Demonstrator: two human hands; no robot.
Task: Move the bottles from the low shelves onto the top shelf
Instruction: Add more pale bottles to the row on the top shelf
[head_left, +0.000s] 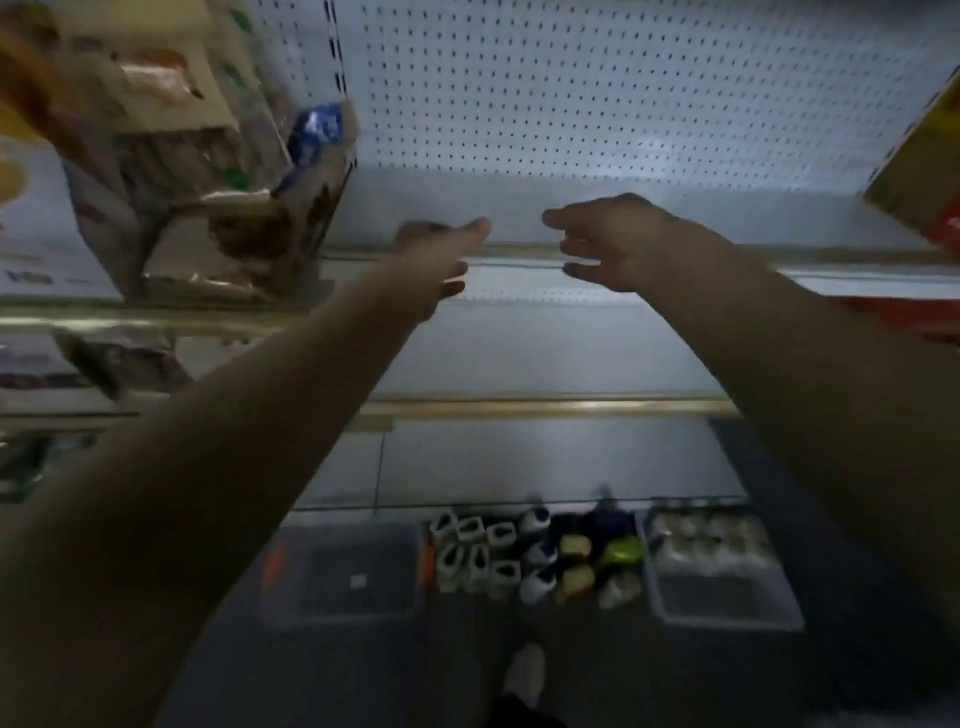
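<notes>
Reaching up at the top shelf (519, 218), both hands, left (441, 260) and right (618, 244), hang empty, fingers loose; the bottles (535, 556) stand upright far below, between them.

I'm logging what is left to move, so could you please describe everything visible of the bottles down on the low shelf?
The bottles stand bunched upright in a group between two grey bins, seen from above and blurred. On the left are white ones with looped handles; in the middle are white ones with dark blue tops; to the right are yellow and green caps. They look like plastic. They crowd against each other, and neither hand touches them.
</notes>
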